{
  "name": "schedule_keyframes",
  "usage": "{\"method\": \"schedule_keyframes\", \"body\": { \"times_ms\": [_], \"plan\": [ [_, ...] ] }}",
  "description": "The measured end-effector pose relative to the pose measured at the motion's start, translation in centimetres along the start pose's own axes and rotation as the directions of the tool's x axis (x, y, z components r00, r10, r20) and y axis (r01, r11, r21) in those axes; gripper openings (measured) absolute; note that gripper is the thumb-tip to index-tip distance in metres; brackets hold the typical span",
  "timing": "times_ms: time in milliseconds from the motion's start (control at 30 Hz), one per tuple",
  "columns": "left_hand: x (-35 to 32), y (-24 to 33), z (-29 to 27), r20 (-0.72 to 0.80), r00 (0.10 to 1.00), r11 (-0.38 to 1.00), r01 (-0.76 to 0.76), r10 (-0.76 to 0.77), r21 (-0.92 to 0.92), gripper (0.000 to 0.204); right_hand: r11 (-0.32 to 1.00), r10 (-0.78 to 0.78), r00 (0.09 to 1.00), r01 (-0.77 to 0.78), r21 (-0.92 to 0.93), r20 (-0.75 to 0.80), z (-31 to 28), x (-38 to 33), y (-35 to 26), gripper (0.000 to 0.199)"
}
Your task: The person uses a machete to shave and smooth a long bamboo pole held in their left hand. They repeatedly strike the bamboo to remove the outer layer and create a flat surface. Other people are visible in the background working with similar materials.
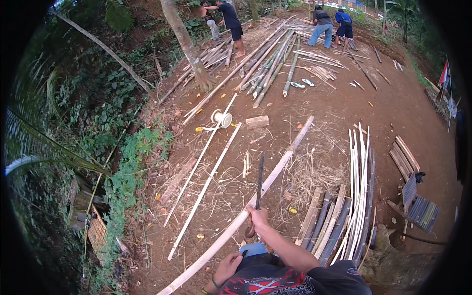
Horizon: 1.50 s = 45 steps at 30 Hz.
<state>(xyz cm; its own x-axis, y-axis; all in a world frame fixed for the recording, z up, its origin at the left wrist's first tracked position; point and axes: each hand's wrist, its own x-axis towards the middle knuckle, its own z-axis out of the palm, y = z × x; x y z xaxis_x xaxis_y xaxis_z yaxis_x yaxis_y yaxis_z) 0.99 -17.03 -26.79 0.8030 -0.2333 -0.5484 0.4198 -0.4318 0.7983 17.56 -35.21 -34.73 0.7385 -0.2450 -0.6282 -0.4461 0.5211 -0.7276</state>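
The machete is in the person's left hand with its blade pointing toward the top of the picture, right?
Not the left: the head view shows the right hand gripping the machete, its blade pointing toward the picture's top.

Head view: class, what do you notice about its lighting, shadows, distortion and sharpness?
Head view: soft, even daylight, no hard-edged shadows on the brown soil; head view: fisheye distortion, black corners, the long pale strip seeming to bow; head view: whitish shine on the palm frond at left; head view: right hand and dark blade fairly crisp, far person in light blue trousers small and softer.
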Motion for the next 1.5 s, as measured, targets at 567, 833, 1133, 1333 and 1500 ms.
{"method": "schedule_keyframes", "body": {
  "times_ms": [567, 833, 1133, 1333, 1500],
  "plan": [
    [-2.2, -4.0, 4.1, -0.568, 0.812, -0.041, -0.568, 0.132, -0.822, 0.044, 0.928, -0.074, 0.978, 0.139, -0.347, 0.193, -7.4, -0.4, -6.3, 0.034],
    [3.6, -5.7, 3.8, -0.595, 0.802, -0.005, -0.596, 0.041, -0.803, 0.043, 0.815, -0.076, 0.994, 0.106, -0.57, 0.076, -18.4, 0.8, -2.7, 0.034],
    [10.2, -2.0, 5.0, -0.565, 0.825, 0.13, -0.559, -0.012, -0.819, 0.044, 0.634, -0.189, 0.902, -0.19, -0.75, -0.389, -37.6, -1.7, 5.5, 0.027],
    [12.5, 2.7, 4.0, -0.598, 0.801, 0.294, -0.566, -0.026, -0.771, 0.043, 0.841, 0.052, 0.823, -0.341, -0.419, -0.565, -43.8, -3.9, 12.1, 0.01],
    [17.1, 3.5, 6.6, -0.532, 0.846, 0.412, -0.48, -0.014, -0.774, 0.044, 0.618, -0.219, 0.844, -0.268, -0.739, -0.489, -42.6, -7.1, 12.6, 0.015]
  ]
}}
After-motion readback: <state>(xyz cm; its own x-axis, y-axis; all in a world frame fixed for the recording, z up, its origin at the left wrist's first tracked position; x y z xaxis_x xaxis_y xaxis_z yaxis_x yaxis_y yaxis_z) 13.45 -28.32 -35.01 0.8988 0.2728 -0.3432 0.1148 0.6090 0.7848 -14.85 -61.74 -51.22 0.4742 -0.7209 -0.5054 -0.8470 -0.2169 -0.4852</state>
